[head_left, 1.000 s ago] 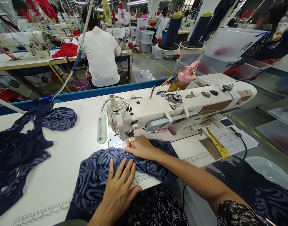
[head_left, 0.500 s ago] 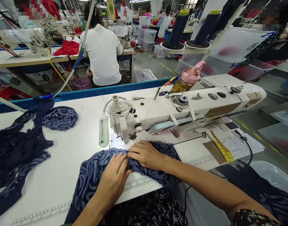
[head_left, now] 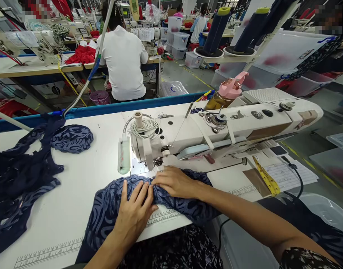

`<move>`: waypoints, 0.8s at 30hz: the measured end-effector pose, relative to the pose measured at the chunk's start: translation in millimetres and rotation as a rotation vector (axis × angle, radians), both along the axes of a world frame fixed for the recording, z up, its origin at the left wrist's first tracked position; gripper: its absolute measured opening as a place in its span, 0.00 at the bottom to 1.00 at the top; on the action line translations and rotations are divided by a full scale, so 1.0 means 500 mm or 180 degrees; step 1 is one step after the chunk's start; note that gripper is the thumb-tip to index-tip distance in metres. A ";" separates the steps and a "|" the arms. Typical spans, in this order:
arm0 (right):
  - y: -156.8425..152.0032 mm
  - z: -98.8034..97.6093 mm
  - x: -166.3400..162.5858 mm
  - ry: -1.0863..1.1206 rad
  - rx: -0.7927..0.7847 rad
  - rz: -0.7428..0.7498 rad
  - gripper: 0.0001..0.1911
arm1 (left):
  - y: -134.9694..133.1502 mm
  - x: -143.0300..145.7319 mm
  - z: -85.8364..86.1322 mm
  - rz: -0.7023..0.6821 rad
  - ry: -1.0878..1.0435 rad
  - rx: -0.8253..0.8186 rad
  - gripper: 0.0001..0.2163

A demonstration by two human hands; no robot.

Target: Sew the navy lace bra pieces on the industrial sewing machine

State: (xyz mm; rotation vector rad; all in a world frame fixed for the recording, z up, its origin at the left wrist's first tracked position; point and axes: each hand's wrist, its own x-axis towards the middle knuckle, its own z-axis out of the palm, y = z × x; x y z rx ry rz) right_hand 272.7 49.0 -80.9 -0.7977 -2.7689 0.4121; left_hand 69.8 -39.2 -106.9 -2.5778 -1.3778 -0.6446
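Note:
A navy patterned lace fabric [head_left: 104, 209] lies across the front of the sewing machine [head_left: 188, 130], its scalloped edge close to the needle area. My left hand [head_left: 138, 209] rests flat on the fabric with its fingers spread. Just right of it, my right hand [head_left: 178, 183] has its fingers bent together on the fabric's edge beside the presser foot; its fingertips seem to pinch the cloth. The foot itself is partly hidden by that hand and the machine head.
Dark navy garment pieces [head_left: 17, 186] and a patterned cup piece [head_left: 72, 139] lie at left. Behind the machine stand a pink-lidded bottle [head_left: 230, 87] and thread cones [head_left: 216, 31]. A yellow tape measure [head_left: 265, 175] lies on papers at right. A person in white [head_left: 122, 63] sits ahead.
My left hand's fingers have spread apart on the fabric, where they were closer together before. My right hand stays almost in place, and the view has shifted slightly.

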 end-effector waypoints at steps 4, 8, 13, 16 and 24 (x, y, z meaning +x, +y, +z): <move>0.009 0.002 -0.030 0.0035 -0.0609 -0.0919 0.11 | -0.003 0.008 -0.008 0.0099 -0.0119 -0.0007 0.17; 0.022 -0.004 -0.056 -0.0132 -0.0731 -0.1090 0.12 | -0.002 0.005 -0.015 0.0026 -0.0198 -0.0043 0.18; 0.035 0.001 -0.065 -0.0283 -0.0877 -0.1133 0.11 | -0.002 -0.005 -0.013 -0.0210 -0.0401 -0.0109 0.17; 0.036 0.007 -0.066 -0.0340 -0.0939 -0.1133 0.10 | -0.001 -0.009 -0.011 -0.0159 -0.0514 -0.0325 0.18; 0.045 0.007 -0.069 -0.0373 -0.1042 -0.1290 0.14 | 0.000 -0.006 -0.022 -0.0430 -0.0358 -0.0192 0.20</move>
